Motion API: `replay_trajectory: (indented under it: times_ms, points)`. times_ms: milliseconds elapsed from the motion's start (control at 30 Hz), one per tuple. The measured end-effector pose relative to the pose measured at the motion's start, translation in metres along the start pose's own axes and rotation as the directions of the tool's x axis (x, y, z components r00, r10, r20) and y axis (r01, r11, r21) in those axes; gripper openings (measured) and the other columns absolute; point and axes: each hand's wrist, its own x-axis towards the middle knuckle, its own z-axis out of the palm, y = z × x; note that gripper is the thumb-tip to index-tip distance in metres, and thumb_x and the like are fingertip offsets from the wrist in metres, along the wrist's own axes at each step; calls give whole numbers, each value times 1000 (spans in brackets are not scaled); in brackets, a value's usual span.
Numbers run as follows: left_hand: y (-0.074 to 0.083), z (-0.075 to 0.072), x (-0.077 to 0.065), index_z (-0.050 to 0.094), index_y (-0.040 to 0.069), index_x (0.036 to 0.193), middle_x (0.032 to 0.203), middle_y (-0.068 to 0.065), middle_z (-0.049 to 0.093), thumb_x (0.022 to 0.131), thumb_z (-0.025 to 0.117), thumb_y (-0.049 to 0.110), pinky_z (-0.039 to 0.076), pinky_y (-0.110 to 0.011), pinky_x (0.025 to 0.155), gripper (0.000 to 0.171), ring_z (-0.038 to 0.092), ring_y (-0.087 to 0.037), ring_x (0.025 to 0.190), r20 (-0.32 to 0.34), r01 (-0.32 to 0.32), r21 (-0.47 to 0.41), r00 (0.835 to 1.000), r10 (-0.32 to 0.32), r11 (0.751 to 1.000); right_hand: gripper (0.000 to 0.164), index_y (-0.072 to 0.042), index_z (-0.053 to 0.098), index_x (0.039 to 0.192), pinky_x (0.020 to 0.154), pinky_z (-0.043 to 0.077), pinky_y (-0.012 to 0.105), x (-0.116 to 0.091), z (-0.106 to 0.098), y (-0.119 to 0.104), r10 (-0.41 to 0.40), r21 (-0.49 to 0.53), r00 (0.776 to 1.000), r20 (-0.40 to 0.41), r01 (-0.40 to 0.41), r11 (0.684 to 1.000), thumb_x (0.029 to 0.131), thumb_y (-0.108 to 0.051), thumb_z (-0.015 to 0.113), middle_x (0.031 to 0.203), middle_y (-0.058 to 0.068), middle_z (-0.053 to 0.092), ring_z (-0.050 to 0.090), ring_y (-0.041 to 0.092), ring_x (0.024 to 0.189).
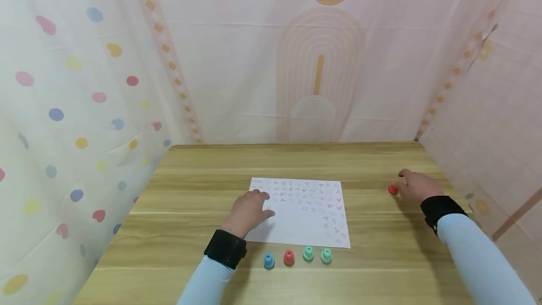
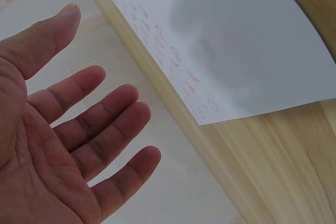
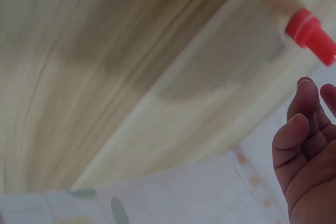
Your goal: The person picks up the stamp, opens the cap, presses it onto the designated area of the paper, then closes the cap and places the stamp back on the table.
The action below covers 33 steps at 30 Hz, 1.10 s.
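My left hand [image 1: 247, 213] hovers over the left part of a white sheet of paper [image 1: 292, 222], fingers spread and holding nothing. In the left wrist view its palm and fingers [image 2: 118, 140] show beside a corner of the sheet. Small red printed figures cover the sheet's top and right side. My right hand [image 1: 419, 187] is at the right side of the table, by a small red stamp [image 1: 393, 189]. From the right wrist, the red stamp [image 3: 311, 35] appears just beyond the fingertips, with a gap between them; the fingers are loosely bent.
Below the sheet stand a blue stamp [image 1: 268, 261], a red stamp [image 1: 289, 257], a green stamp [image 1: 308, 253] and another green stamp [image 1: 326, 255] in a row. A patterned curtain [image 1: 237, 69] hangs behind the wooden table [image 1: 190, 187] and along both its sides.
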Motion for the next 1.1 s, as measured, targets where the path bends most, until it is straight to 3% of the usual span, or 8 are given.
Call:
replay_trajectory:
  times_ms: [200,400,800,1100]
  points:
    - [2,2,-1,67,5,116,107,-15,69,79,76,34,55,-44,83,48,61,-26,88,-1,-11,13,1000,11,1000,40,10,59,110,68,51,53,6,16,3,-38,-54,996,-85,33,998,91,-25,61,87,25,70,63,37,76]
    - [4,5,0,67,5,116,108,-15,69,80,75,34,55,-44,83,48,61,-26,91,-1,-21,14,1000,21,1000,18,4,62,87,59,48,44,8,27,2,-64,-76,986,-156,52,996,86,-13,66,67,11,62,53,23,60]
    - [2,2,2,67,5,116,109,-16,69,79,75,34,55,-45,84,47,61,-28,92,0,-14,9,1000,14,1000,18,7,58,88,62,47,46,12,25,-9,-17,-6,993,-118,17,1000,89,-11,59,72,16,62,53,26,62]
    - [4,4,2,67,6,117,108,-15,70,80,75,35,55,-44,85,47,62,-27,92,13,-18,31,1000,17,999,22,7,59,97,70,47,50,8,28,-11,81,167,986,-142,-57,984,94,-14,54,90,26,67,57,34,78]
